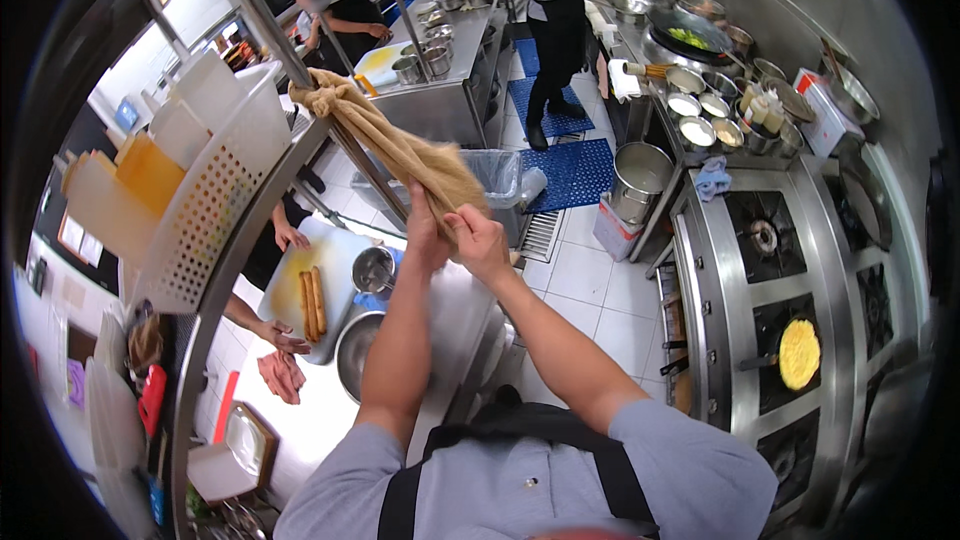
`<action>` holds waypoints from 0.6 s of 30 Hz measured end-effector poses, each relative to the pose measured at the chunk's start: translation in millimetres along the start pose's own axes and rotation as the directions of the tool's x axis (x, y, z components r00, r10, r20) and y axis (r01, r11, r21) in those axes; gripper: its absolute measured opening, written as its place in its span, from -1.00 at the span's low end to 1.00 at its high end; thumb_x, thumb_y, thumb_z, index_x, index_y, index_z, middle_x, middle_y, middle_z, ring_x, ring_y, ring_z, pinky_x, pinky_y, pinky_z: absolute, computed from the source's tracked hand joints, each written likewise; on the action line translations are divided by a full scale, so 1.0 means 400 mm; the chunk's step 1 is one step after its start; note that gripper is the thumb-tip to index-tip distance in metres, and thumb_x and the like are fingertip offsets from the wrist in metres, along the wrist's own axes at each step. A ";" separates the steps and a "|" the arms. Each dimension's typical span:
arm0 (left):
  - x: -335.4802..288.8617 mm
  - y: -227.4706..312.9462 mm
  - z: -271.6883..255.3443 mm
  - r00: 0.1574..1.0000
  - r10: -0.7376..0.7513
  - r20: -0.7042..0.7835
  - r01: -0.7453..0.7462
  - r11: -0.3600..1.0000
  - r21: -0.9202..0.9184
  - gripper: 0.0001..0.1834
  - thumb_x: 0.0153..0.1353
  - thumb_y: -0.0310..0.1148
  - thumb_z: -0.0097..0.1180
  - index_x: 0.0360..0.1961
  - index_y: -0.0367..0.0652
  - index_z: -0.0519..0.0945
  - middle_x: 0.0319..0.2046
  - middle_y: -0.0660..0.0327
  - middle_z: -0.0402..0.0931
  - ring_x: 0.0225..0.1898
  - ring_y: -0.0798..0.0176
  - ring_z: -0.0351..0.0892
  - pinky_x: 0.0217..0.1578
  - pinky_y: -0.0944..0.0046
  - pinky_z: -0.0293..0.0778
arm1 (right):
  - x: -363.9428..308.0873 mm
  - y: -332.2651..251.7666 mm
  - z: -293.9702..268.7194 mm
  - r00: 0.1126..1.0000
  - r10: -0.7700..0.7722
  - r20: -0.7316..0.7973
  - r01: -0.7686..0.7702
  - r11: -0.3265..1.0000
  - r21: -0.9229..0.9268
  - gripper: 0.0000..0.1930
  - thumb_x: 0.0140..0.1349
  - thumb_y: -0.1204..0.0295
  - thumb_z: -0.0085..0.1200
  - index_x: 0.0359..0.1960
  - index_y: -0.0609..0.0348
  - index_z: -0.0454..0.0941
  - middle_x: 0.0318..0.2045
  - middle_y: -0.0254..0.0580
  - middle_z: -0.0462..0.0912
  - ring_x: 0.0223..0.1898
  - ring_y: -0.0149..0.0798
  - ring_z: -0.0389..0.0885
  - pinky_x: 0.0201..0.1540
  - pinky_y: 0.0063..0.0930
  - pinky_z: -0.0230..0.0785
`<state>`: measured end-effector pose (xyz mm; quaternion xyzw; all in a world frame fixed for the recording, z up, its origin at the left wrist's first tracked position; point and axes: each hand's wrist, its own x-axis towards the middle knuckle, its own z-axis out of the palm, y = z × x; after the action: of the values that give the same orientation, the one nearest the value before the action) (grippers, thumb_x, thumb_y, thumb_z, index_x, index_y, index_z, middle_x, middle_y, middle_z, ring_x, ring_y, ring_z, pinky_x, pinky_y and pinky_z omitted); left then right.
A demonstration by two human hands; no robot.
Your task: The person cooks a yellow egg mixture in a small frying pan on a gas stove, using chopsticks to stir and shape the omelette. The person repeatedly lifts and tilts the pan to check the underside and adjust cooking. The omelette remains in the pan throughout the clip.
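A tan cloth (395, 140) is knotted around the metal post of the shelf rack (345, 145) and stretches down toward me. My left hand (426, 232) is closed around its lower part. Just to the right, my right hand (480, 245) grips the same cloth near its end, fingers curled in. Both arms reach forward, with the cloth bunched between my hands. The cloth's lowest edge is partly hidden by my fingers.
Left, a co-worker's hands (285, 336) are by a cutting board (345, 240) with long browned rolls (313, 302). A metal bowl (356, 352) and a red cloth (281, 377) are near. A pan of yellow egg (799, 354) sits on the stove (735, 290). Another person (556, 30) stands ahead.
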<state>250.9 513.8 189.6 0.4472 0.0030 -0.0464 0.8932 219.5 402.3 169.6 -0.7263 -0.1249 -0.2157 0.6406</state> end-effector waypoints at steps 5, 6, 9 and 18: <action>-0.051 -0.171 0.049 0.944 -0.176 0.280 0.253 0.928 -0.272 -0.27 0.26 0.20 -0.14 0.25 -0.13 0.26 0.15 0.14 0.37 0.13 0.10 0.41 0.15 0.09 0.35 | 0.022 -0.020 -0.220 0.982 -0.187 0.010 0.184 0.954 -0.236 -0.72 0.19 0.41 0.02 -0.05 0.12 0.50 -0.12 -0.04 0.56 -0.08 -0.05 0.50 -0.03 -0.21 0.29; -0.064 -0.180 0.076 0.939 -0.171 0.299 0.254 0.930 -0.267 -0.31 0.26 0.17 -0.13 0.24 -0.12 0.28 0.14 0.13 0.38 0.12 0.09 0.42 0.14 0.08 0.36 | 0.034 -0.054 -0.254 0.977 -0.195 0.083 0.212 0.915 -0.344 -0.68 0.20 0.42 -0.01 0.01 0.15 0.48 0.01 -0.03 0.49 0.06 -0.09 0.43 0.10 -0.17 0.19; -0.057 -0.240 0.163 0.966 -0.106 0.234 0.152 0.970 -0.189 -0.41 0.30 0.06 -0.11 0.19 -0.13 0.32 0.10 0.08 0.42 0.09 0.08 0.45 0.11 0.06 0.40 | 0.026 -0.004 -0.311 0.888 -0.216 0.406 0.454 0.551 -0.700 -0.55 0.21 0.41 -0.13 0.17 0.23 0.34 0.26 -0.02 0.25 0.31 -0.13 0.17 0.31 0.00 -0.09; 0.095 -0.381 0.055 0.921 0.381 -0.082 -0.327 0.870 0.370 -0.64 0.37 -0.25 -0.19 0.11 -0.19 0.38 -0.01 0.10 0.47 -0.04 0.18 0.51 0.02 0.26 0.46 | 0.000 -0.002 -0.323 0.690 -0.041 0.723 0.676 0.395 -0.622 -0.57 0.15 0.42 -0.13 0.04 0.38 0.46 0.29 0.06 0.21 0.27 0.01 0.24 0.25 -0.05 0.12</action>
<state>275.0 402.2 79.3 0.5938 -0.0193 0.1526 0.7898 199.3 275.5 181.2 -0.9198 -0.3614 -0.1466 0.0425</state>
